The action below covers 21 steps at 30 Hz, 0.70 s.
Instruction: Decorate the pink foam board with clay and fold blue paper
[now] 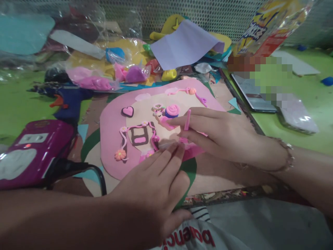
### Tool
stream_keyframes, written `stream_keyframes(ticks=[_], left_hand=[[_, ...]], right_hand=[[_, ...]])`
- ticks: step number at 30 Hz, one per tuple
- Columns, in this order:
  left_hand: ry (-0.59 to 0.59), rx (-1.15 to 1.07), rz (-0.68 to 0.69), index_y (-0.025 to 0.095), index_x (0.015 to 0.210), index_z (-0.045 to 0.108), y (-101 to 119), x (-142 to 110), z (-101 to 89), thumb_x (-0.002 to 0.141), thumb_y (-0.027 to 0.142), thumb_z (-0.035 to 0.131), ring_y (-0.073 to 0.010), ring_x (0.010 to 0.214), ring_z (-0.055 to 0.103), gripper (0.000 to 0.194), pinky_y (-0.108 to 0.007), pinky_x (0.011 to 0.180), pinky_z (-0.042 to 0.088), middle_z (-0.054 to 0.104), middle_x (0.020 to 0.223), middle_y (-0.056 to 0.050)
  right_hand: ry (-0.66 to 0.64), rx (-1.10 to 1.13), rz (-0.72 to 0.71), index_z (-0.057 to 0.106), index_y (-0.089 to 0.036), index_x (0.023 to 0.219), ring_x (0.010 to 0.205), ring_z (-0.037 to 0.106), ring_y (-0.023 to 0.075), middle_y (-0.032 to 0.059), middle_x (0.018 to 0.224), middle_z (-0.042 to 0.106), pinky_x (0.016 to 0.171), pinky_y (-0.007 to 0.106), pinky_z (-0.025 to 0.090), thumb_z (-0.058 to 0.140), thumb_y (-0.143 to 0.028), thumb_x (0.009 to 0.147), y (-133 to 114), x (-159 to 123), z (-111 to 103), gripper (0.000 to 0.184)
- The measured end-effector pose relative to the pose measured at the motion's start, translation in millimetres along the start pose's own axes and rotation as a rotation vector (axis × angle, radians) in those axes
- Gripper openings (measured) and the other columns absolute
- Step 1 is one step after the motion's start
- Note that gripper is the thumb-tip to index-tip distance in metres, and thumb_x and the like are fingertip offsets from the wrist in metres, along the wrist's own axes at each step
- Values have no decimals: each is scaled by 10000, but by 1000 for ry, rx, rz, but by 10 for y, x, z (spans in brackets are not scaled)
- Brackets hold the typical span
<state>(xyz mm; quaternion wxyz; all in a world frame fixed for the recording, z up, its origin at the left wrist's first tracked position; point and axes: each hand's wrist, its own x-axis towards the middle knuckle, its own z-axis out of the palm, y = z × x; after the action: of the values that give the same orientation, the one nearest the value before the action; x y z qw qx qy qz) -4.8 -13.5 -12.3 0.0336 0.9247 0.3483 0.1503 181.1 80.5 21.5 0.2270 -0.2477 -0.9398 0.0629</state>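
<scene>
A pink paper board with a cream centre lies in front of me, decorated with clay. On it are a pink heart, a pink clay rose with a blue base, a brown clay frame and an orange flower. My right hand holds a slim pink modelling tool between its fingers, its lower end at pink clay near the board's front edge. My left hand lies with fingers stretched out, fingertips on the board beside that clay, partly hiding it.
Bagged clay lumps and a lilac sheet lie behind the board. A magenta device with a black cable stands left. To the right are a phone, a pale case and a yellow snack bag.
</scene>
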Motion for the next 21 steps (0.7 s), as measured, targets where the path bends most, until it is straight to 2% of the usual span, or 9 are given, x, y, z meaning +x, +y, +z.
stream_keyframes(ticks=[7,16,21], left_hand=[[18,-3,30,83,955,563,-21,1,9,786,486,612,-396,1278,385,440,-487,1023,376,440,1337,-297],[4,-19,5,85,954,560,-12,10,-2,791,456,611,-388,1294,366,408,-486,1040,362,439,1344,-288],[33,-16,44,76,946,557,-33,16,4,801,452,600,-393,1264,406,404,-479,1029,375,466,1311,-300]], right_hand=[[28,-7,17,638,-207,1055,876,614,158,41,938,650,736,261,528,414,-214,949,2,-4,32,248],[21,11,-38,642,-192,1015,838,606,136,28,842,637,744,228,500,442,-189,941,-8,3,0,213],[10,-5,-40,641,-198,979,824,596,129,33,873,635,720,224,485,412,-193,950,-4,2,-9,231]])
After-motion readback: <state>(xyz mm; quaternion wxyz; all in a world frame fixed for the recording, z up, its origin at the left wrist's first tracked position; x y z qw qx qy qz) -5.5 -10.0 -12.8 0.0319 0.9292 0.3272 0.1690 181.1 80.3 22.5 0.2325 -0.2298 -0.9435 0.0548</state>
